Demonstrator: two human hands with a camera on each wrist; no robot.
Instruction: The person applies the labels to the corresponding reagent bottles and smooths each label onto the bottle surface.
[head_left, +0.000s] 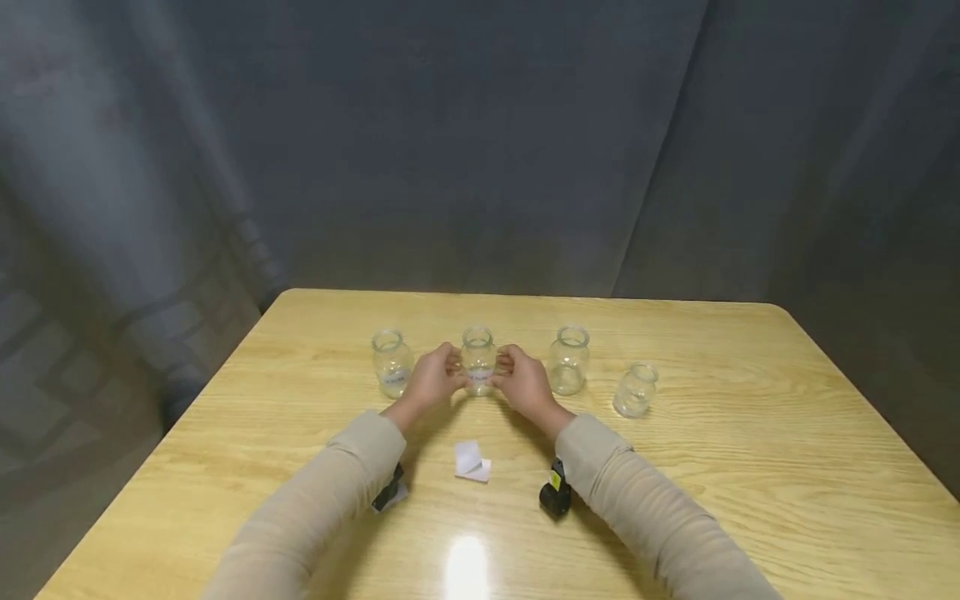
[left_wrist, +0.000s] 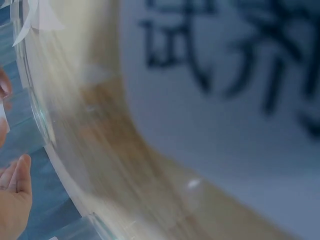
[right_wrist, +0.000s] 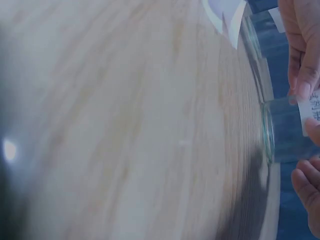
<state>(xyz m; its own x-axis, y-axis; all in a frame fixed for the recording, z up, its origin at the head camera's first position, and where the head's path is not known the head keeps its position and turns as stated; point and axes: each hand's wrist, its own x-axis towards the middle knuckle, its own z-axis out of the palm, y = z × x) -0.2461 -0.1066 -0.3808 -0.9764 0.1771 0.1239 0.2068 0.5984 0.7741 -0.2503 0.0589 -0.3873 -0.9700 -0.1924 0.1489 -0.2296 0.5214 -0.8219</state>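
In the middle of a row of clear glass jars stands an upright jar (head_left: 478, 354) with a printed label (head_left: 480, 377) low on its front. My left hand (head_left: 435, 377) holds its left side, and my right hand (head_left: 525, 379) holds the right side. Both thumbs touch the label's ends; the fingers curve round towards the back of the jar, partly hidden. Through the right wrist view, the left thumb (right_wrist: 304, 90) lies at one edge of the label (right_wrist: 303, 117). The left wrist view catches only parts of both hands at its left edge.
Left of the hands stands a labelled jar (head_left: 392, 367). To the right are another jar (head_left: 568, 362) and a smaller, tilted-looking jar (head_left: 635, 390). Two white paper pieces (head_left: 468, 457) lie nearer me. A blurred printed sheet (left_wrist: 225, 140) fills much of the left wrist view.
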